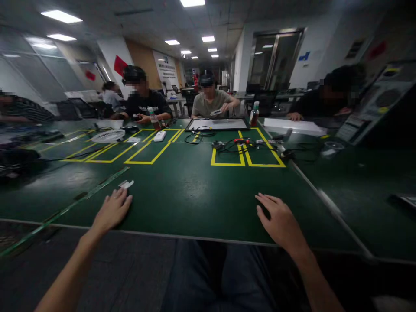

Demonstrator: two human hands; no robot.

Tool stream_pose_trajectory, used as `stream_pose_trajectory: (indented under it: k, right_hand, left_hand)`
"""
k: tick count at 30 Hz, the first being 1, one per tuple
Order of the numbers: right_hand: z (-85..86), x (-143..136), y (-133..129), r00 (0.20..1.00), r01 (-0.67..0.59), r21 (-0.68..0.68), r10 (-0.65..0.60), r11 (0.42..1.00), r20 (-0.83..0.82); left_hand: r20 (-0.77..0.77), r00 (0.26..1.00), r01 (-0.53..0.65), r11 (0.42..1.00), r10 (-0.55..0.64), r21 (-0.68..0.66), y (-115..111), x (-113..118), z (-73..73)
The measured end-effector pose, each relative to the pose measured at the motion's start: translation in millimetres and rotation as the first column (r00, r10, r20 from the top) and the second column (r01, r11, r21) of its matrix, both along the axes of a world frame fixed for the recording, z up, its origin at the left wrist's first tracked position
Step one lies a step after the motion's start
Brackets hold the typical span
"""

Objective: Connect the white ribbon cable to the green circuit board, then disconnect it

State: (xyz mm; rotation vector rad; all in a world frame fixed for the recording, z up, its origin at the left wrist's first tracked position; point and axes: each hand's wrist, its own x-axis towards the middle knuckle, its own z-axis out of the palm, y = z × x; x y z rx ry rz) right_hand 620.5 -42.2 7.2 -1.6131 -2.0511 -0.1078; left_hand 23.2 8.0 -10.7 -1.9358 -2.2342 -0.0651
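The left hand (112, 210) and right hand (281, 221) lie well apart, open over the smooth green worktop (191, 203) (seemingly for support), with a small, curved white piece (127, 184) near the left.

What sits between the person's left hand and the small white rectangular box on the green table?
In the head view, a small white curved piece lies just beyond the left hand, then green tabletop and yellow tape before the white box.

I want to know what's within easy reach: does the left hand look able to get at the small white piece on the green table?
Probably yes: the left hand rests with its fingertips beside the white piece, with nothing visible between.
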Motion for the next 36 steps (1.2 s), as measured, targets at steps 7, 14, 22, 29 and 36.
stream_pose_trajectory:
  k: [7,14,22,29,36]
  right_hand:
    - [2.5,-2.8,-1.2,0.999,0.002,-0.020,-0.003,1.000,-0.049]
    - [2.3,-1.4,-0.5,0.998,0.003,-0.026,-0.004,1.000,-0.055]
    - [2.5,-2.3,0.4,1.000,0.008,-0.021,-0.009,1.000,-0.027]
    - [0.0,-0.9,0.5,0.999,0.000,-0.020,-0.001,1.000,-0.051]
    - [-0.6,-0.6,1.2,0.999,0.004,-0.028,-0.005,1.000,-0.042]
  left_hand:
    - [0.090,0.916,0.384,0.920,-0.391,0.082,-18.1,110.5,-4.0]
    - [0.217,0.680,0.709,0.703,-0.700,0.045,-52.1,214.3,21.3]
    - [0.326,0.448,0.880,0.474,-0.833,0.002,-72.2,290.5,43.5]
    - [0.318,0.473,0.861,0.508,-0.822,0.030,-72.2,294.8,40.1]
    - [0.303,0.513,0.835,0.548,-0.803,0.039,-71.9,294.8,38.5]
